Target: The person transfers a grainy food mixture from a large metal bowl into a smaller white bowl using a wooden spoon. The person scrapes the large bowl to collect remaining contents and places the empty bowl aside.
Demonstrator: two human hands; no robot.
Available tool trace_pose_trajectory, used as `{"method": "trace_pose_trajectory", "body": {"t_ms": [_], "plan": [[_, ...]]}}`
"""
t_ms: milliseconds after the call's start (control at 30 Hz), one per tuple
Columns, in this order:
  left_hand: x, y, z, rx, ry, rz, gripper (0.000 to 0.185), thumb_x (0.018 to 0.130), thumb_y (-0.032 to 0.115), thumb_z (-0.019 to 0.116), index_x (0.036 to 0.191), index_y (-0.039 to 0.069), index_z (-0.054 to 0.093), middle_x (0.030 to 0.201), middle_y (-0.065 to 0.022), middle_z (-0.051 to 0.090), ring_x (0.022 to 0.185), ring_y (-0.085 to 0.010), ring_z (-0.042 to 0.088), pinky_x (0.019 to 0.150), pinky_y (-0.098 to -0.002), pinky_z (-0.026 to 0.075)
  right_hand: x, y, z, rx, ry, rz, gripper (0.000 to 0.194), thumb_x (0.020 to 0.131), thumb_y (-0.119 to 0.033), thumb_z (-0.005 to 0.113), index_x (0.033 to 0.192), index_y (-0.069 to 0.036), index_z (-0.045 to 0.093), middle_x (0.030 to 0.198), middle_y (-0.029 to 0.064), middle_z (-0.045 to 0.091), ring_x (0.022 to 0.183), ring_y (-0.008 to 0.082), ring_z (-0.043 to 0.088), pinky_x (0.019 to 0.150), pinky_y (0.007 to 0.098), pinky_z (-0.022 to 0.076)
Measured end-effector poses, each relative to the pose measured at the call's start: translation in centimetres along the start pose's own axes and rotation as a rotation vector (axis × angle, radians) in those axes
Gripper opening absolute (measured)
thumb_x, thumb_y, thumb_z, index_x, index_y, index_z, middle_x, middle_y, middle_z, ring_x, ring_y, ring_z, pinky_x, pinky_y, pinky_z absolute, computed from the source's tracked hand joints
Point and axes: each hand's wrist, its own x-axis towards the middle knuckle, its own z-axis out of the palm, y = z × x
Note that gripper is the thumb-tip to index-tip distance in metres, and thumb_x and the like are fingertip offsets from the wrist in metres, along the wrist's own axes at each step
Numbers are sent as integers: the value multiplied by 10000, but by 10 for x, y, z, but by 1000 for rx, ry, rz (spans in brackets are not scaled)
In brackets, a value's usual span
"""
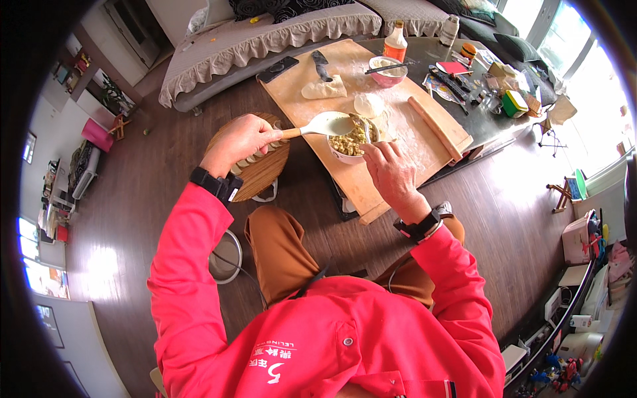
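Note:
My left hand (244, 138) grips the wooden handle of a large pale spoon (328, 123), whose head is over the bowl's left rim. A white bowl (347, 158) full of chopped yellow-green filling (350, 143) sits near the edge of a floured wooden board (328, 179). At the bowl's right side, my right hand (390, 166) pinches what looks like a slim metal spoon (367, 133) standing in the filling. Just behind the bowl lies a round ball of dough (369, 105). Below my left hand, a round wooden board (268, 171) bears several pale dumplings (244, 163), partly hidden by that hand.
A rolling pin (434, 128) lies along the board's right side. Farther back are a dough piece (324, 88), a dark-handled tool (321, 65), a pink bowl (388, 74) with chopsticks across it and a bottle (395, 44). A pail (225, 256) stands by my left leg.

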Motion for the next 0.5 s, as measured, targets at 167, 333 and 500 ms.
{"method": "trace_pose_trajectory", "body": {"t_ms": [167,333,500], "plan": [[1,0,-1,12,-5,2,294,929,308,658,812,42,699,608,27,599,516,-48,497,464,-240,390,-3,-18,-5,40,13,-121,216,828,-178,677,1037,-131,643,900,18,593,852,206,599,694,343,493],[-2,0,2,-3,-11,15,288,930,297,658,799,45,696,610,29,596,515,-49,492,466,-240,386,-1,-17,7,0,8,-122,221,830,-182,674,1041,-130,635,900,21,582,855,203,594,679,342,486],[-6,-2,1,-35,-19,19,285,927,292,661,784,48,697,599,25,598,514,-50,497,470,-240,390,1,-6,1,-16,48,-13,231,838,-181,663,1059,-117,635,876,24,577,845,212,598,672,347,499]]}}
